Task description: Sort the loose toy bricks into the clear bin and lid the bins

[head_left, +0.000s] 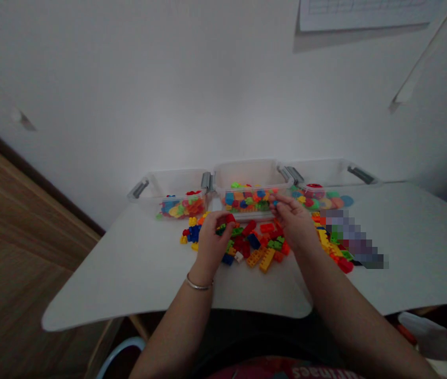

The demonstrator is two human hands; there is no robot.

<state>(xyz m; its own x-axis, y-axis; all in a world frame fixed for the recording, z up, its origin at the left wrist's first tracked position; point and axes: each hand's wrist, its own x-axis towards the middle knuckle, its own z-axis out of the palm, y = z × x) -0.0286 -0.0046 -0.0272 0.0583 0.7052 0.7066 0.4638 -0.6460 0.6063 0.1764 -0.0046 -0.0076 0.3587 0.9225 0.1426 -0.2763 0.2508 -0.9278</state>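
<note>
My left hand (214,234) hovers over the left part of a pile of coloured toy bricks, its thumb and fingers closed on a red brick (230,218). My right hand (295,220) is raised in front of the middle clear plastic box (247,169), fingertips pinching a small blue piece (275,203) partly hidden by the fingers. Between and below the hands lie loose bricks, among them a yellow brick (267,260), a dark blue brick (253,241) and a white brick (239,257). Part of the pile is hidden behind both hands.
Left of the middle box stands another clear box (176,176) with mixed coloured pieces; a third clear box (321,168) with round pieces is on the right. All stand against the wall on a white table (128,279). A blurred-out item (351,239) lies right of the pile.
</note>
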